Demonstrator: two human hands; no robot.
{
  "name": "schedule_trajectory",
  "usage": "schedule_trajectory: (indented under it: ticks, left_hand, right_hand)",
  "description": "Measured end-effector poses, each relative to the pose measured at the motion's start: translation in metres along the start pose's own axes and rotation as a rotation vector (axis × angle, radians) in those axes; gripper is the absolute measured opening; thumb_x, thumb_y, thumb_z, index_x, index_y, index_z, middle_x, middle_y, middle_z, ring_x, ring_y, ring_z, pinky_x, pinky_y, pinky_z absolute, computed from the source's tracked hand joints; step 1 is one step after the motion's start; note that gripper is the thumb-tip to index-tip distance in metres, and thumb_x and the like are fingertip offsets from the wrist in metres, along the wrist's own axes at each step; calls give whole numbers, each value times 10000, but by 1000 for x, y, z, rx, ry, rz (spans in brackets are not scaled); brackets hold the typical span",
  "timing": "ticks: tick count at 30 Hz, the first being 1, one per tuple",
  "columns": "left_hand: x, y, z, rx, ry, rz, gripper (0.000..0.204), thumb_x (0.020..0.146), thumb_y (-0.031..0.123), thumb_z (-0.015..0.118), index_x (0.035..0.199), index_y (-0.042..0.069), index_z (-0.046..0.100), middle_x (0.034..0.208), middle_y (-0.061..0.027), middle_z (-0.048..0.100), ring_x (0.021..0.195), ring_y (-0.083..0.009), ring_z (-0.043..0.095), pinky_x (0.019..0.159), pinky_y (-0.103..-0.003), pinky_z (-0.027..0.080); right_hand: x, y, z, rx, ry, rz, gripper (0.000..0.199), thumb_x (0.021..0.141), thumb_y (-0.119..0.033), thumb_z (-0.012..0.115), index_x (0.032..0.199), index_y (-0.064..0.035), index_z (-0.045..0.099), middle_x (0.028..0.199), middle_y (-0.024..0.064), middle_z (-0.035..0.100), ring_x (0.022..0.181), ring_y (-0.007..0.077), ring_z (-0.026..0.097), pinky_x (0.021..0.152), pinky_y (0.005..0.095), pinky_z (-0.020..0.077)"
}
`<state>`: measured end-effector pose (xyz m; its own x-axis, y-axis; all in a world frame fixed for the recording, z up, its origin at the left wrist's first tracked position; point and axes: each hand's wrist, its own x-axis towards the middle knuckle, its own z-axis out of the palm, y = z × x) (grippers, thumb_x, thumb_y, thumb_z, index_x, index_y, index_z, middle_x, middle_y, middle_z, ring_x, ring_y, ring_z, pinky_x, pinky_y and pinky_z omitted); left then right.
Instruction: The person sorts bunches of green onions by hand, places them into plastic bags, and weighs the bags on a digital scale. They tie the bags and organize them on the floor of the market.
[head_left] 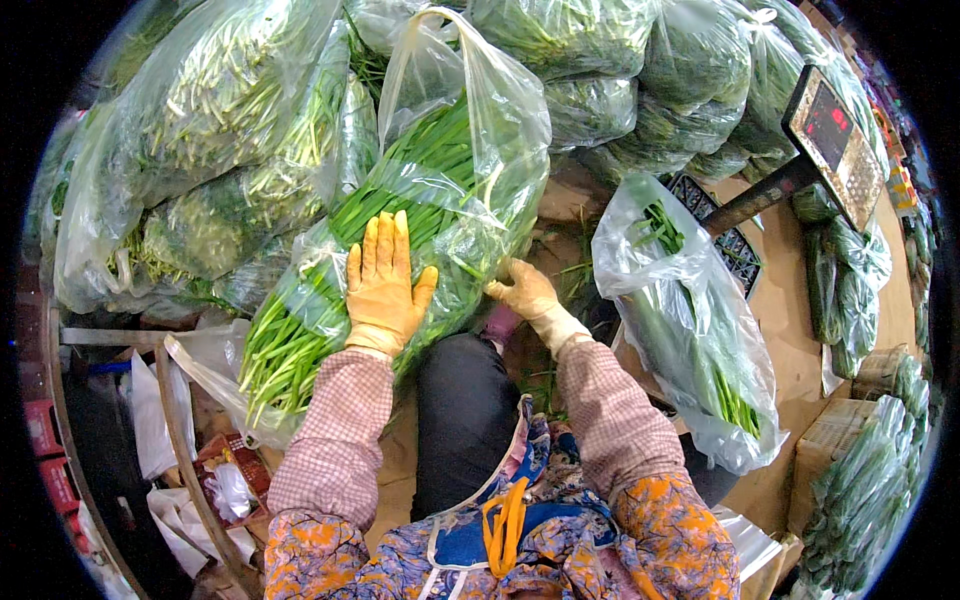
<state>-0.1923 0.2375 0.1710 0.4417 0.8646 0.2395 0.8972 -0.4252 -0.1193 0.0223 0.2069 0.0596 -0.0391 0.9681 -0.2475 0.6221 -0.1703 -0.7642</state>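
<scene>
Two gloved hands at a clear plastic bag of long green stalks. The central bag (437, 215), the landmark for all places here, lies slantwise in front of the person, its near end toward the left. The stalks inside run roughly along its length, and a band of gathered plastic stands up at its far end. The left hand (388, 285), in a yellow glove, lies flat on top of the central bag, back upward, fingers extended and thumb held apart; it is fully open and grasps nothing. The right hand (527, 292), in a matching glove, is partly closed at the right edge of the central bag, its fingers bent inward; whether it pinches the plastic cannot be told. The person's dark-trousered leg (460, 410) shows on the near side of the central bag. To the right of the central bag, and well apart from it, lies a smaller clear bag (690, 330) of green stalks; farther right and beyond stands a scale display (832, 135) on a post. Large filled bags (200, 170) are heaped to the left of the central bag, and further full bags (690, 60) are banked beyond it, to the right.
</scene>
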Motion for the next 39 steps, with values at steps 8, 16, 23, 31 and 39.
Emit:
schedule_trajectory:
  ticks: [8,16,23,31,39]
  left_hand:
    - [-3,-4,2,-14,14,5,715,856,453,408,1412,76,164,1448,-109,216,1344,-243,180,1068,-397,117]
    - [-13,14,12,-69,33,-25,738,852,487,401,1410,70,159,1452,-109,204,1355,-238,143,1077,-401,50]
    - [-46,18,-20,-430,222,46,556,864,309,473,1352,92,316,1345,-131,383,1263,-272,337,1038,-381,245]
    - [-85,-86,-28,-578,403,-185,325,864,169,503,1165,47,521,1151,-173,547,1123,-329,478,979,-385,360]
    - [-113,-79,-41,-597,221,-30,363,864,167,494,1195,18,500,1152,-189,540,1124,-346,466,970,-373,357]
  right_hand:
    - [13,26,-44,-439,-158,-235,234,836,-288,517,926,-76,559,892,145,596,843,296,584,711,372,466]
    - [-54,-136,-164,-271,-182,-200,309,816,-336,553,808,-30,598,714,149,605,693,300,601,657,357,468]
    - [-125,-223,-250,-374,407,-299,352,813,-340,609,983,-32,623,884,67,642,778,166,583,688,300,453]
    - [-188,-246,-252,172,734,-595,258,875,-176,510,1065,-19,588,1009,81,606,938,178,566,838,309,438]
    - [-76,-163,-30,-68,58,-637,393,797,-207,617,1142,-42,529,1109,176,572,1040,303,543,887,367,426]
